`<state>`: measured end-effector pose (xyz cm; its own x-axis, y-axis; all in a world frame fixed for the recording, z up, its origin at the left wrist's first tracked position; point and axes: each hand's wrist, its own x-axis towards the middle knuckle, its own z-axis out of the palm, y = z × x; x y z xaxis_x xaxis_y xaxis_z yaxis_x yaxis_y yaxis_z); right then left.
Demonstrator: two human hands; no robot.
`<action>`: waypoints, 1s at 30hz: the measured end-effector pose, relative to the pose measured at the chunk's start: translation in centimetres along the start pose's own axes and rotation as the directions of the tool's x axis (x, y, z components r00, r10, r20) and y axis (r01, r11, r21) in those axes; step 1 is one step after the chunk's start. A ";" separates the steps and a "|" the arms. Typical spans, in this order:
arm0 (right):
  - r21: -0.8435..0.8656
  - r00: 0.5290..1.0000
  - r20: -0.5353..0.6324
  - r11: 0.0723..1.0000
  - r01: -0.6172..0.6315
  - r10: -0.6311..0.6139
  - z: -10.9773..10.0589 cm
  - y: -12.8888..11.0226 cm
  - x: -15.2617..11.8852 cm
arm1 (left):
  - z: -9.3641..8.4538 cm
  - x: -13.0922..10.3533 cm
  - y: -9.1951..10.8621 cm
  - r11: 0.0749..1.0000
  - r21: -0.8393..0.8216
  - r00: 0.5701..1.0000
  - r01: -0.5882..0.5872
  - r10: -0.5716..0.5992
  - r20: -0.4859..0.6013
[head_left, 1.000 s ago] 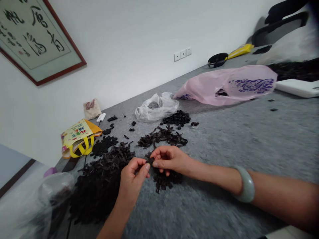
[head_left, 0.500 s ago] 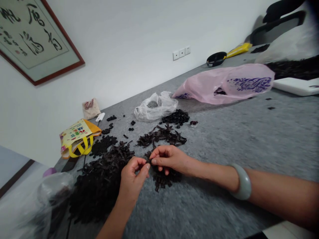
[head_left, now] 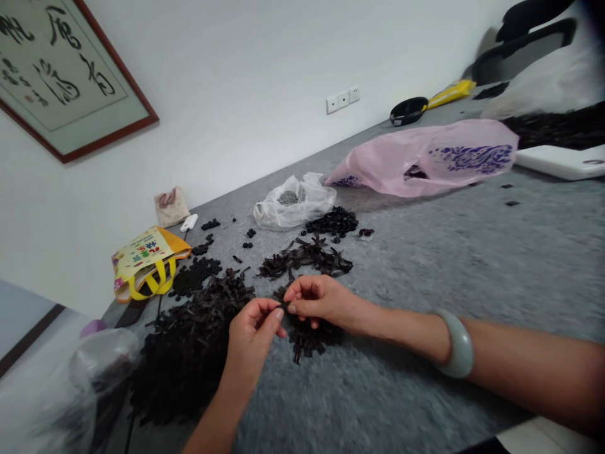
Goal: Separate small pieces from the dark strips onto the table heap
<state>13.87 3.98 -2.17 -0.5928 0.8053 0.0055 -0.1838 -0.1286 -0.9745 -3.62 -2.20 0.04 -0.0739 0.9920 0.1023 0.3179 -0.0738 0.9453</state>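
My left hand point(head_left: 258, 321) is closed in a pinch, thumb against forefinger. My right hand point(head_left: 326, 304), on an arm with a pale green bangle point(head_left: 457, 343), pinches too, its fingertips almost touching those of the left. Between them is a small black piece point(head_left: 284, 306), mostly hidden by the fingers. Beneath the hands lies a small heap of short dark strips point(head_left: 307, 340). A much larger heap of black strips point(head_left: 189, 353) spreads left of my left hand, and another loose pile of strips point(head_left: 307, 257) is just beyond my right hand.
Behind the strips are a pile of small black rings point(head_left: 333, 221), a crumpled clear bag point(head_left: 283, 214) and a pink plastic bag point(head_left: 382, 167). Round black pieces point(head_left: 196, 276) lie by a yellow-handled bag point(head_left: 146, 255) at left. A white device point(head_left: 553, 162) sits far right on the grey table.
My left fingertips have shifted very slightly toward the right hand, and the pinches remain closed. The whole view has moved a little; nothing else visibly differs.
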 end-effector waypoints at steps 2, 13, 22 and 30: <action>0.014 1.000 0.011 1.000 -0.017 0.016 -0.1 0.2 0.0 | -0.1 0.1 0.0 0.999 -0.038 1.000 0.020 -0.019 0.008; -0.014 0.998 0.018 0.998 -0.057 0.057 -0.1 0.4 0.1 | -0.1 0.4 -0.2 0.997 -0.042 0.998 0.063 -0.063 0.019; -0.033 0.999 0.000 0.998 -0.048 0.048 0.3 0.0 -0.2 | 0.0 0.1 0.1 0.999 0.004 0.999 0.040 -0.040 0.016; 0.091 0.991 -0.020 0.988 -0.127 0.129 0.3 -0.5 -0.3 | 0.2 -0.2 -0.8 0.890 0.344 0.946 -0.300 0.324 -0.012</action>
<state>13.91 3.69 -1.60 -0.5955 0.7936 -0.1248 -0.1780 -0.2818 -0.9428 -3.68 -2.35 -0.75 0.0219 0.9134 0.4065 0.6303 -0.3282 0.7036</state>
